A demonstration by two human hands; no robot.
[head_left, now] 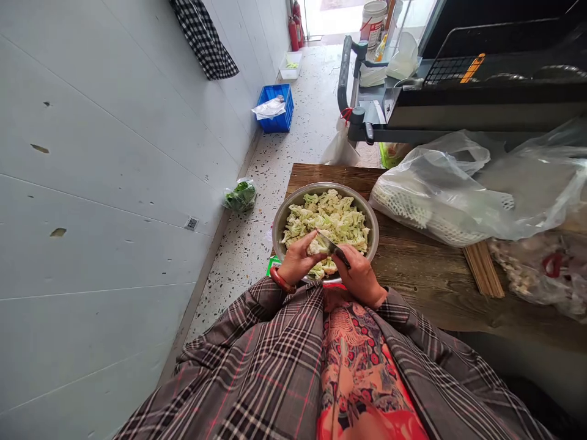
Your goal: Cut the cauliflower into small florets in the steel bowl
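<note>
Cauliflower pieces (342,220), pale and green-stemmed, fill a round metal bowl (375,235) at the centre of the frame, which sits at the left end of a brown wooden counter (408,272). Over the bowl's near side, just below the frame's centre, two bare hands work close together. The left hand (298,261), with a reddish-brown bangle (282,281) at its wrist, is closed around a cauliflower floret (315,247); the right hand (360,274) grips the dark handle of a small knife (343,256), its blade angled up and left against the floret. Both sleeves are grey plaid, and a red patterned garment (358,360) shows between the coat fronts at bottom centre. Right of the bowl, a clear plastic bag (435,174) holding things in white netting lies on the counter, with flat wooden strips (485,270) below it and another filled bag (541,275) at the right edge. Left of the bowl, bagged leafy greens (241,195) rest on the speckled floor (312,101) by the wall. Farther up stand a blue crate (276,122), a white tub (290,72) and red fire extinguishers (294,33). A black-and-white checked cloth (204,40) hangs at upper left, and a dark cart (394,133) occupies the upper right.
</note>
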